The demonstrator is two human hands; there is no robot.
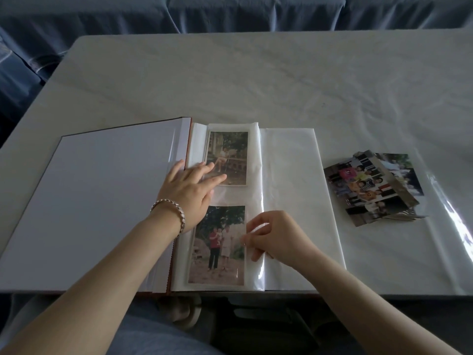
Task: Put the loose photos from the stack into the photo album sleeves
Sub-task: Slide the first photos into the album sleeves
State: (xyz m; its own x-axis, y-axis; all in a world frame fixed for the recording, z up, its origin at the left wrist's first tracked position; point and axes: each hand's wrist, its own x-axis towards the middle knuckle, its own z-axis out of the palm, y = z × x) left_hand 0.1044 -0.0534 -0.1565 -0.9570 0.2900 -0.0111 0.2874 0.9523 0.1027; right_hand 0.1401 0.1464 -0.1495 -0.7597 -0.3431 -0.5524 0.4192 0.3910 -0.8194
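Head view: my left hand [190, 187] lies flat, fingers straight, steadying the album [102, 201] page. My right hand [271, 237] pinches the right edge of the near photo [217, 244]. I should slide it squarely home. Whether film or print sits between my fingertips is unclear. The stack [371, 188] waits right, on the counter [256, 73].

- I see the album [102, 201] lying open on the near left part of the table [256, 73], with a couch [230, 11] behind the table.
- Right of the album's spine lies the sleeve page [253, 196].
- In it the upper photo [230, 149] sits behind the lower photo [217, 252].
- The stack [371, 188] lies on the table to the right, well apart from the album.
- The left hand [189, 190] rests across the spine, its fingers on the upper photo's near left corner.
- The right hand [276, 237] pinches the sleeve page at the lower photo's right edge.
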